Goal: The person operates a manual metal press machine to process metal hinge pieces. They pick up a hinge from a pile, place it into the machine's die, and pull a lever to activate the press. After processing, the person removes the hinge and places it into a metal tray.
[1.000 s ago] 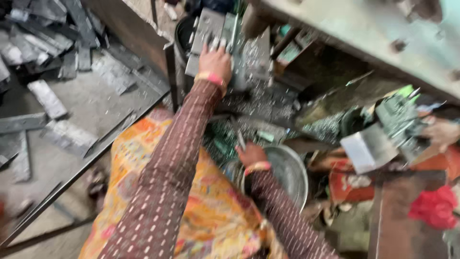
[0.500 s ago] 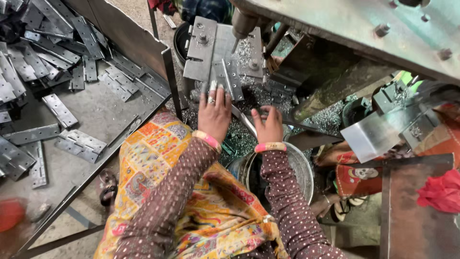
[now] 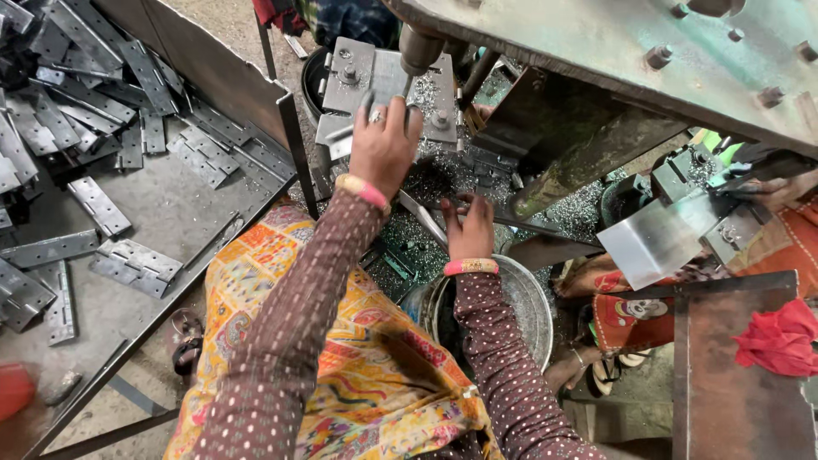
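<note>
My left hand (image 3: 383, 145) reaches forward onto the grey die plate (image 3: 349, 72) of a press, just under its round ram (image 3: 419, 47). Its fingers are spread over a flat metal piece (image 3: 337, 134), holding it down on the plate. My right hand (image 3: 467, 228) is closer to me, above a bed of metal chips (image 3: 409, 247). Its fingers are curled beside a narrow metal strip (image 3: 422, 217) that slants toward my lap; the grip itself is partly hidden. Both arms wear dark dotted sleeves, each with a pink bangle at the wrist.
Several grey hinge plates (image 3: 128, 153) lie heaped on a metal tray at left. A steel bowl (image 3: 532, 298) sits under my right forearm. The green press frame (image 3: 648, 60) hangs overhead. Another person's foot (image 3: 596, 277), a bent metal sheet (image 3: 656, 238) and a red cloth (image 3: 780, 336) are at right.
My left hand has moved forward from the chip bed up onto the die plate. My right hand has stayed near the strip. The view has shifted closer to the press.
</note>
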